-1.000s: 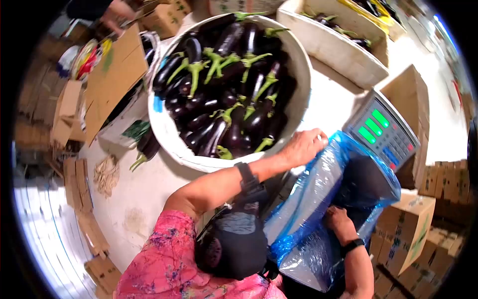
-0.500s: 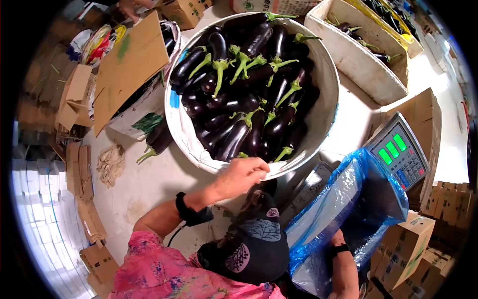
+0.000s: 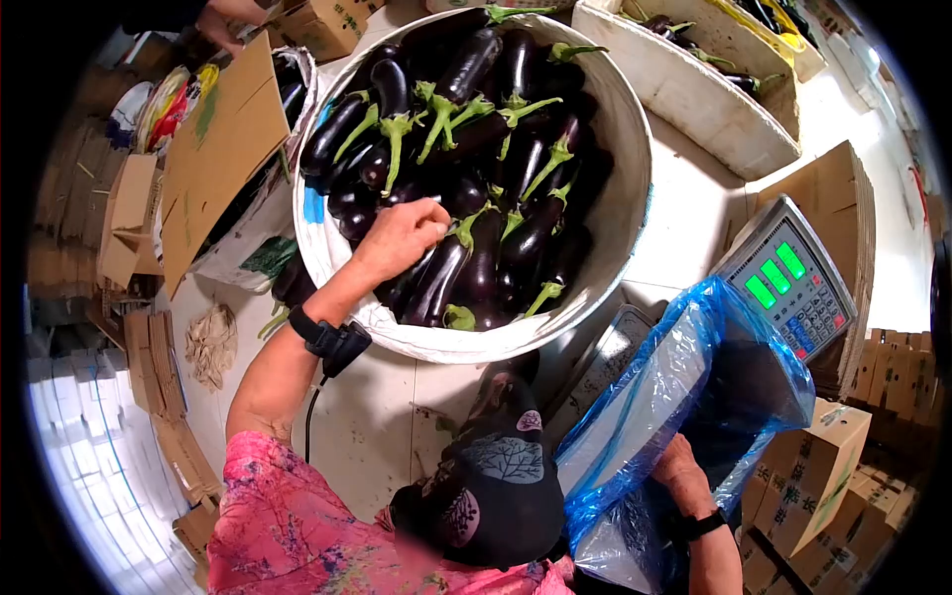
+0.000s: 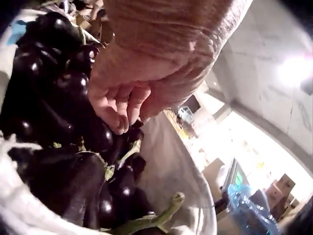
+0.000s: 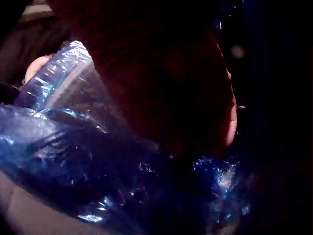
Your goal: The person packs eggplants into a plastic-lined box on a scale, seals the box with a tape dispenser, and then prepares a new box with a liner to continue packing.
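My left hand (image 3: pixel 402 238) reaches over the eggplants (image 3: pixel 436 283) in a round white-lined tub (image 3: pixel 476 347). Its fingers (image 4: pixel 120 110) bend loosely downward, fingertips right at a dark glossy eggplant, and nothing shows between them; the thumb is hidden. Green stems (image 3: pixel 466 226) lie beside the fingertips in the head view. My right hand (image 3: pixel 679 466) is down in the mouth of a blue plastic bag (image 3: pixel 645 397), its fingers covered by the film. In the right wrist view that hand is a dark shape against the crinkled bag (image 5: pixel 88 171); I cannot tell whether it grips anything.
A scale display (image 3: pixel 788 278) with green digits stands behind the bag. Foam boxes (image 3: pixel 694 89) holding eggplants sit at the upper right. Cartons (image 3: pixel 813 476) are stacked at the right, and a cardboard flap (image 3: pixel 223 159) leans at the left. A dark-capped head (image 3: pixel 486 476) is at bottom centre.
My left hand has moved left from the bag's edge, past the tub's front rim, and in over the eggplants. My right hand stays at the bag, its fingers now less visible.
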Motion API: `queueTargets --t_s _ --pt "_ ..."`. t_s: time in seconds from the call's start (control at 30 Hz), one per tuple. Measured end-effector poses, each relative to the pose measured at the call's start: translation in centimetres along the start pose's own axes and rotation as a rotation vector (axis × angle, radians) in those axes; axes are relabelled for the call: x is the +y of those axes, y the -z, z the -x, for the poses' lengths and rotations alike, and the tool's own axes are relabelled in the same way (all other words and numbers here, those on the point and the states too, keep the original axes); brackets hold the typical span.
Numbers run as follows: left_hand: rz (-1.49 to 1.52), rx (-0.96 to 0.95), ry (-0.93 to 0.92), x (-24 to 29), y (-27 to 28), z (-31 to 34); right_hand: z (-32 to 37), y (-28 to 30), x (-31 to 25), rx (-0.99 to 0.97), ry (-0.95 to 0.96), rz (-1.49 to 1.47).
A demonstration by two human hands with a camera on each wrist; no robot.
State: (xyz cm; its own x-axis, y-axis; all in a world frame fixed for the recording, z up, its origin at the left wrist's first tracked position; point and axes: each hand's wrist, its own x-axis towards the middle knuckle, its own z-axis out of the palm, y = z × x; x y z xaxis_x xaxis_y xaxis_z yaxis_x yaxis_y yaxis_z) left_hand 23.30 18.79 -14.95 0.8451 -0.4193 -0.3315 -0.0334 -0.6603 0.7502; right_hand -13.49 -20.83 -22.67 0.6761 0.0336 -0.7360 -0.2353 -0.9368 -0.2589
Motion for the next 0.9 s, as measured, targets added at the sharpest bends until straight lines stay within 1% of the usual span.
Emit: queueTargets --t_s 0.03,0.07,0.1,0.17,0.2,0.23,0.3,0.4,0.43,0.5,0.57,0.63,0.7,0.73,0.77,0.83,0.9 --pt "-0.083 -0.014 -0.030 -0.3 -0.6 -0.4 0.1 -0.2 0.3 0.004 0.005 -0.028" --pt "-0.189 -0.022 -0.086 -0.2 -1.3 -0.8 0.7 1.6 -1.3 0.007 0.011 -0.055" --pt "-0.193 0.002 -0.175 -0.3 -2.5 -1.2 1.3 2.8 -2.4 0.011 0.017 -0.083" --pt "-0.251 -0.039 -0.309 0.8 -4.4 -2.2 1.9 3.6 -3.0 0.021 0.088 -0.112" --pt "-0.335 -0.048 -0.360 0.7 -5.5 -3.3 2.2 4.0 -3.2 0.026 0.124 -0.124" --pt "-0.400 -0.079 -0.362 0.7 -6.6 -4.5 2.8 4.7 -3.7 0.032 0.136 -0.166" --pt "-0.497 0.016 -0.421 -0.3 -9.0 -6.9 3.8 6.1 -4.9 0.052 0.166 -0.250" --pt "-0.578 0.122 -0.183 -1.1 -11.6 -11.7 5.5 7.0 -5.3 0.059 0.272 -0.199" --pt "-0.611 0.118 -0.113 -1.5 -12.5 -13.4 6.0 6.8 -5.5 0.070 0.241 -0.208" --pt "-0.719 0.171 0.048 -1.0 -14.1 -15.6 6.9 6.3 -6.1 0.091 0.179 -0.220" --pt "-0.650 0.284 0.245 -0.4 -15.5 -17.2 7.9 7.0 -6.9 0.080 0.156 -0.216" --pt "-0.628 0.275 0.256 -1.1 -15.4 -18.0 8.6 7.5 -7.9 0.075 0.149 -0.245" --pt "-0.502 0.155 0.342 2.2 -13.1 -16.5 9.1 7.8 -8.1 0.014 0.145 -0.251" --pt "-0.422 0.190 0.405 3.3 -12.5 -16.2 9.2 8.1 -8.2 0.001 0.134 -0.243" --pt "-0.289 0.107 0.326 1.9 -11.2 -16.8 9.5 8.3 -8.5 -0.015 0.120 -0.240" --pt "0.574 -0.204 0.276 2.0 -8.7 -13.9 10.1 10.0 -9.0 -0.008 0.130 -0.253" --pt "0.708 -0.372 0.239 3.0 -6.3 -10.1 10.5 11.7 -9.2 0.022 0.134 -0.261"
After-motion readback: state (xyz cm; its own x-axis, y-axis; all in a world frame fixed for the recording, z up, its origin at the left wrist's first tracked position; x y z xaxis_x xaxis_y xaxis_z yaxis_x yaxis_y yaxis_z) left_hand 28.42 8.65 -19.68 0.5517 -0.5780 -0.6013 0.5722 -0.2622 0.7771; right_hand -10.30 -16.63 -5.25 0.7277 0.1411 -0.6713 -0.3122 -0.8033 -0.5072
